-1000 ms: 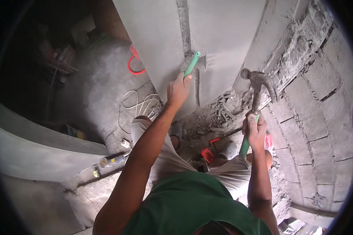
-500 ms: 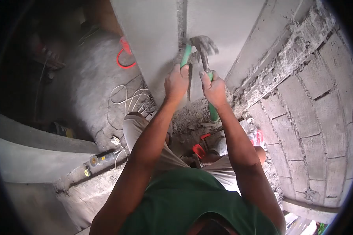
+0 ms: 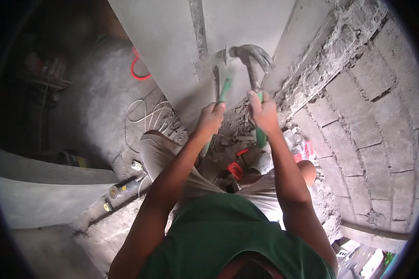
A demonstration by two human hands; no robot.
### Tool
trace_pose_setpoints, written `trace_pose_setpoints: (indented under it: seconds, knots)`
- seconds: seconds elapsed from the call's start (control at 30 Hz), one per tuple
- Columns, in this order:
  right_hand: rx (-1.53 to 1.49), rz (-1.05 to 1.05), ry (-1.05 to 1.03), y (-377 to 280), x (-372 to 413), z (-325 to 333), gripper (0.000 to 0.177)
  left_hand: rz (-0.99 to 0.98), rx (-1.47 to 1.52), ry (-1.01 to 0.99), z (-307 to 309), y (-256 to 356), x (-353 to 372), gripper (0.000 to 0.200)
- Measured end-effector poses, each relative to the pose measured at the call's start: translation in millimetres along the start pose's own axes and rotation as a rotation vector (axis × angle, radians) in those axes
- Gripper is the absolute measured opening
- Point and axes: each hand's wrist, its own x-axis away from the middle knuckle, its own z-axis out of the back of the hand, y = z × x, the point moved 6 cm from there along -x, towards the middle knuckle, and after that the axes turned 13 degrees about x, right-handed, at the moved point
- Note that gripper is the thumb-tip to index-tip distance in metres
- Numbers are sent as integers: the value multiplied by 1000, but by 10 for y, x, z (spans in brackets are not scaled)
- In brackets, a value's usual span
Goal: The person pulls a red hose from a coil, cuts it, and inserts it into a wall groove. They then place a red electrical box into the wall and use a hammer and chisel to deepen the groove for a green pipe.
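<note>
My right hand (image 3: 264, 114) is closed around the green handle of a claw hammer (image 3: 252, 65). The hammer's dusty steel head is raised in front of the grey plastered wall (image 3: 239, 23), and the handle's end sticks out below my fist. To its left, my left hand (image 3: 211, 120) grips a slim green chisel (image 3: 226, 88), held at a slant. Its green end rises above my fingers, while a greyish end shows below them. A narrow chipped groove (image 3: 217, 79) runs down the wall just beyond the chisel. The hammer head and chisel are apart.
Rubble (image 3: 233, 132) lies at the wall's foot. A red-orange tool part (image 3: 235, 170) is between my legs. White cable (image 3: 146, 114) coils on the floor at left, near a power tool (image 3: 125, 187). A block wall (image 3: 358, 125) stands at right.
Both hands have come down and back from the wall. The chisel has pulled away from the groove and its lower end now shows. The hammer has shifted right, apart from the chisel.
</note>
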Motion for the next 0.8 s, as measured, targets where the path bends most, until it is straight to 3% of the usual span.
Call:
trace_pose_setpoints:
  seconds: [0.03,0.07,0.13,0.17,0.3,0.37,0.47,0.6,0.7,0.8]
  knots:
    - [-72,-77,-53,211,93,4,42,-158,-241,-11,2,-164,-61,33]
    - [-138,-149,-104,373,186,10,40,-152,-233,-12,-7,-169,-91,33]
    - [-155,-213,-102,496,424,103,38,-588,-628,156,-46,259,-180,36]
    - [-185,-280,-95,576,551,145,36,-645,-694,139,-59,409,-270,36]
    - [-248,-333,-63,1014,916,239,37,-535,-722,118,28,446,-823,37]
    - [-241,-455,-25,1256,1086,308,39,-475,-796,177,93,316,-917,35]
    - [-385,-512,-3,1471,1248,381,40,-320,-704,138,59,-356,-670,35]
    - [-351,-571,-30,1589,1309,479,43,-367,-789,165,-14,-298,-179,35]
    - [-361,-616,3,1549,1302,474,44,-477,-841,297,57,202,-392,36]
    - [-410,-632,14,1562,1355,441,45,-402,-828,368,156,-114,-588,36]
